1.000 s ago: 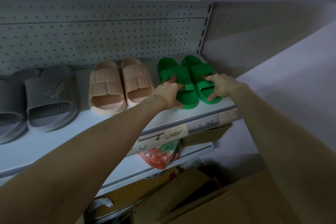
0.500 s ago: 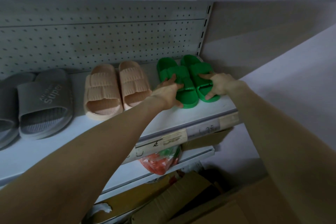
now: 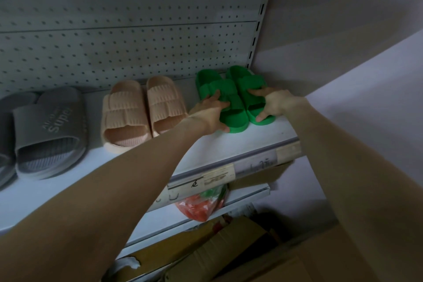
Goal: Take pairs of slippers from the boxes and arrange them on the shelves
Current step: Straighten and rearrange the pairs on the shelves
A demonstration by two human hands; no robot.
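Squared 2 green slippers (image 3: pixel 231 98) at the right end of the shelf (image 3: pixel 240 144), near its front edge.
Gripped 1 by its outer edge with the curled left hand (image 3: pixel 211 113) and clasped the other across strap and toe with the right hand (image 3: pixel 275 104), both soles flat on the shelf, sides touching. Judged liable to skew or slip off the shelf front under an uneven pull, or to bump the peach pair (image 3: pixel 142 110) at mid-shelf under a leftward shove. Noted a grey pair (image 3: pixel 48 130) at the shelf's left end, a red-and-green bag (image 3: pixel 201 204) just below the shelf, and cardboard boxes (image 3: pixel 229 247) further below.
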